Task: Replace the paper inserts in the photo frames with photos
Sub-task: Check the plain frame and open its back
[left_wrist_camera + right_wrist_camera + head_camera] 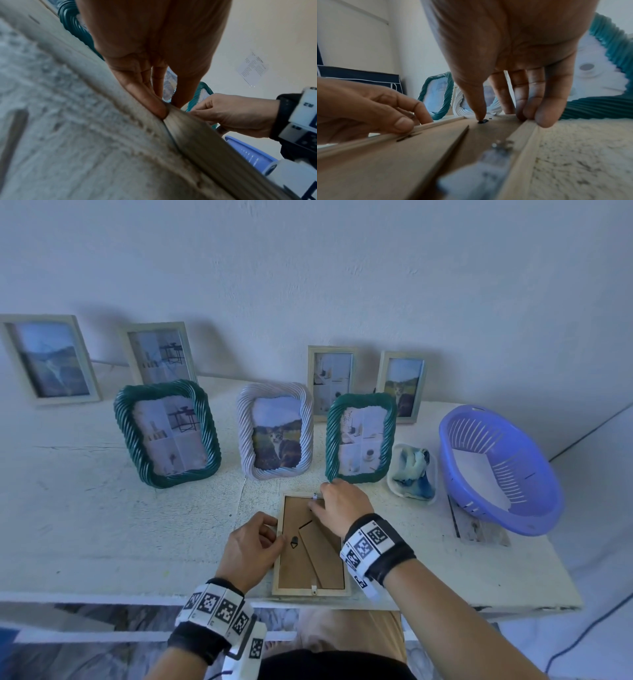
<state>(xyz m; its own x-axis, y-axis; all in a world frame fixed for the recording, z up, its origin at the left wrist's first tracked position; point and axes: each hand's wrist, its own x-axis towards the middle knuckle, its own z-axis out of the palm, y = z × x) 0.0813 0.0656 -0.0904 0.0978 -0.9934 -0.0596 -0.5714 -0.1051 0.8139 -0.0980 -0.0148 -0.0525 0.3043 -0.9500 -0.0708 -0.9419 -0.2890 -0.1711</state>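
A light wooden photo frame (311, 589) is laid face down on the white table (102, 508), close to the near edge, with its brown backing board (296, 563) and folded stand facing up. The left hand (251, 546) is curled against the frame's left edge, thumb and fingertips pinching the rail. The right hand (340, 506) is set on the far right corner: its thumb (476, 108) is pressed down on a small dark tab on the backing, the other fingers hooked over the frame's outer edge. Just behind, three rope-pattern frames are stood upright: a green one (168, 433), a white one with a cat photo (275, 431) and another green one (359, 438). A purple colander (500, 467) is seen off to the right.
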